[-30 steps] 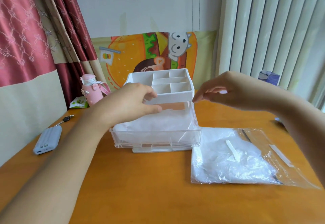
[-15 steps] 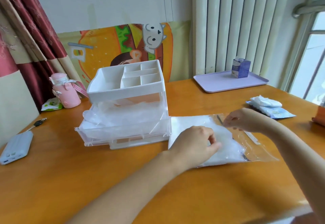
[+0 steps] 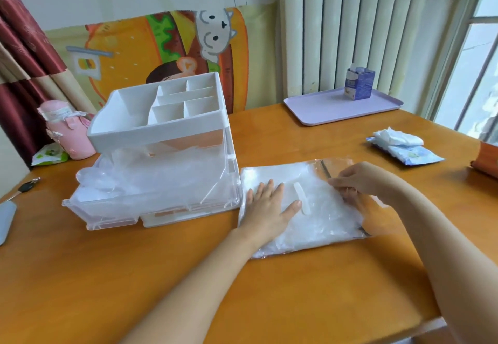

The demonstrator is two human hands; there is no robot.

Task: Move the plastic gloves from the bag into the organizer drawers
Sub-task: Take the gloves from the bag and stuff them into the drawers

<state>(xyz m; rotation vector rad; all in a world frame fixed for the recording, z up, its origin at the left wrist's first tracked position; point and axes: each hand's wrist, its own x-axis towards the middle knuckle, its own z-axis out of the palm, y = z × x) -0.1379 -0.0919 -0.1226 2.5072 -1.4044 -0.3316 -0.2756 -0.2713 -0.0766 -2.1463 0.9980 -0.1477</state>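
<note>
Left hand (image 3: 269, 206) flat, fingers straight, pressing the bag (image 3: 318, 227). Right hand (image 3: 361, 179) pinches its right edge. Bag lies crosswise, mouth rightward.

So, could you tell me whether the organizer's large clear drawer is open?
Open: the drawer juts out past the organizer frame, with plastic gloves lying inside.

Glossy clear plastic bag (image 3: 310, 222), wooden table (image 3: 161, 276)

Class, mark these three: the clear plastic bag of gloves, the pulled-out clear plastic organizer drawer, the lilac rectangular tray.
clear plastic bag of gloves (image 3: 319, 223), head view, its top face.
clear plastic organizer drawer (image 3: 161, 207), head view, front wall.
lilac rectangular tray (image 3: 323, 109), head view, bare floor.
</note>
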